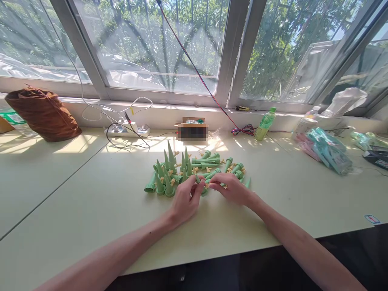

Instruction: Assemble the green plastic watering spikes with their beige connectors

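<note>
A pile of green plastic cones [169,173] and green tubes with small yellow fittings [212,161] lies on the pale table [91,194]. Some cones stand upright, others lie flat. My left hand [185,199] and my right hand [232,189] meet at the front edge of the pile. Both have their fingers pinched together on one small green piece with a yellow fitting [204,186] held between them. The piece is mostly hidden by my fingers.
A brown bag [44,113] sits at the far left. A power strip [127,129] with white cables, a small cardboard box [192,128], red and black wire [242,130], a green bottle [265,123] and plastic bags [327,149] line the window side.
</note>
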The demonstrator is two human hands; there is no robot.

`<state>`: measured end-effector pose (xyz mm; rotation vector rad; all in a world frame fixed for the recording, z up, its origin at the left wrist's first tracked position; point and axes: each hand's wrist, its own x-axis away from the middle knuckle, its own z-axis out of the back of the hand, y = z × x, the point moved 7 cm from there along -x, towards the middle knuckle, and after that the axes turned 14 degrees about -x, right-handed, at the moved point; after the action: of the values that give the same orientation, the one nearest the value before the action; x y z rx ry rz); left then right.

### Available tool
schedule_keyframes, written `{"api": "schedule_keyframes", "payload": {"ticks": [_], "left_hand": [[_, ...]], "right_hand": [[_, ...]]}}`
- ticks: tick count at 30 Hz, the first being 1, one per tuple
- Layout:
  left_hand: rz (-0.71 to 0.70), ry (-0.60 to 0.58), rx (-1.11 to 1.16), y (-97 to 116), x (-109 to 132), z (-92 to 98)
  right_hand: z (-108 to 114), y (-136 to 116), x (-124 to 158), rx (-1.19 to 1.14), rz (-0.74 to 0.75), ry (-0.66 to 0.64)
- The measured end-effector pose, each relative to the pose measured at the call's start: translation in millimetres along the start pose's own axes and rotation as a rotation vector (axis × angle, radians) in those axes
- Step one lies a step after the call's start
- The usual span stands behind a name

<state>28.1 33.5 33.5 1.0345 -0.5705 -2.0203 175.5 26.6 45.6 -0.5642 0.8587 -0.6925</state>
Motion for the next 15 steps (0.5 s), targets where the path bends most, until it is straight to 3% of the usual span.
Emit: {"api": "schedule_keyframes", "payload": {"ticks": [15], "left_hand": [[0.006,-0.012,0.004,0.9,-0.6,0.0]], "right_hand": [[-2.3,-1.7,1.4,-0.026,0.011,-0.023]]}}
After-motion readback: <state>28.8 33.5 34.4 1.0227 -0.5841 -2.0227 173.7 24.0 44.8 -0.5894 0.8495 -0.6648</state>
